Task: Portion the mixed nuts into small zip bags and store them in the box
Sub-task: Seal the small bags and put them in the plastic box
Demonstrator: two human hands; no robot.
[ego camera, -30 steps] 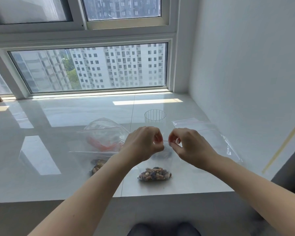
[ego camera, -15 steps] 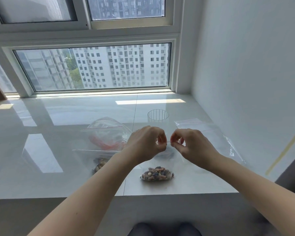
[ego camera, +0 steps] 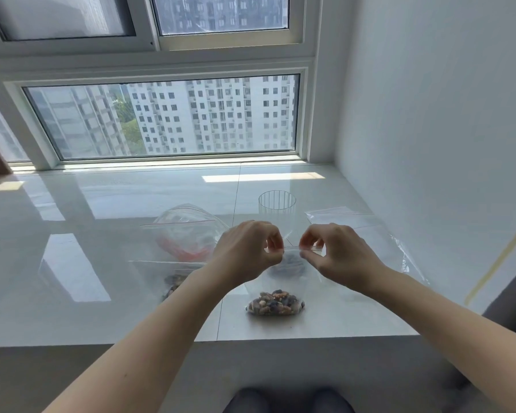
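Big glossy white ledge (ego camera: pixel 72 293) under the window (ego camera: pixel 161 117), stretching far-left to the wall on the right, with sun patches bouncing off it. Out past the glass, just tower blocks and a bit of green. On the right side, flat on the ledge, a couple of empty clear zip bags (ego camera: pixel 355 222) with red seal lines, fanned out toward the wall. Left of centre, a bigger puffed-up clear bag (ego camera: pixel 188 231) with something red-orange in the bottom, and right in front of it a large flat bag (ego camera: pixel 161 272) with a pile of mixed nuts (ego camera: pixel 173 286) showing dark through the plastic, partly hidden behind the left forearm. Further back, near the middle, a clear ribbed cup (ego camera: pixel 277 204) standing upright. Both arms reaching in from the near edge, meeting just in front of that cup. Left hand (ego camera: pixel 248 251) curled, thumb and fingertips pinching the left end of the top seal of the small zip bag (ego camera: pixel 283 281); right hand (ego camera: pixel 337 254) doing the same on the right end, thumb and forefinger pinching the strip. Bag hanging down from that strip between the two hands, bottom resting on the ledge near the front edge. Portion of nuts (ego camera: pixel 276 303) lumped in the bottom of it, browns and darker bits mixed. Can't tell if the seal is fully closed. Yellowish tape strip (ego camera: pixel 498 263) on the lower right wall.
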